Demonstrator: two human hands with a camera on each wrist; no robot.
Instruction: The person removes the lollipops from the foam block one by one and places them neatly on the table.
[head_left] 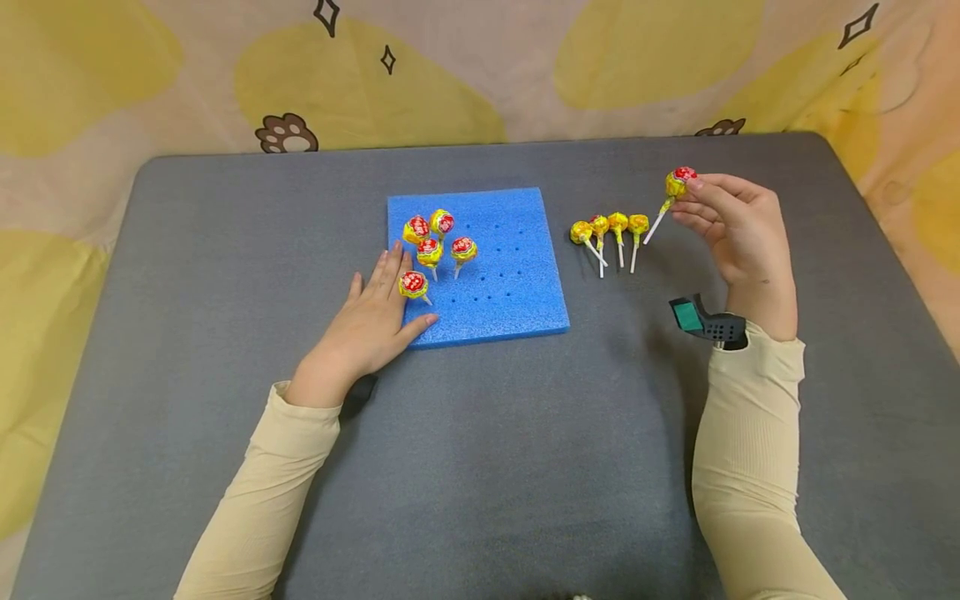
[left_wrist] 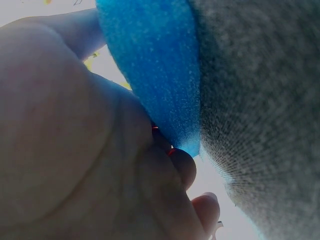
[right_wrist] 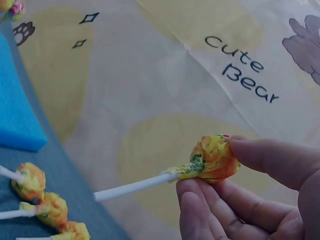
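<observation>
My right hand (head_left: 738,225) pinches a lollipop (right_wrist: 215,159) by its yellow and red wrapped head, between thumb and fingers. Its white stick points down and left in the head view. Left of that hand, several more lollipops (head_left: 617,222) lie in a row on the table. A blue foam board (head_left: 517,292) with rows of small holes lies near the middle. Several lollipops (head_left: 463,248) stand in its left part, sticks down. My left hand (head_left: 367,329) rests on the board's left edge, fingers fairly straight; in the left wrist view the foam's side (left_wrist: 155,65) shows beside the palm.
The grey table (head_left: 480,467) reaches back to a patterned cloth (head_left: 420,75) with yellow patches and paw prints. A dark wrist camera with a green patch (head_left: 697,318) sits at the right wrist.
</observation>
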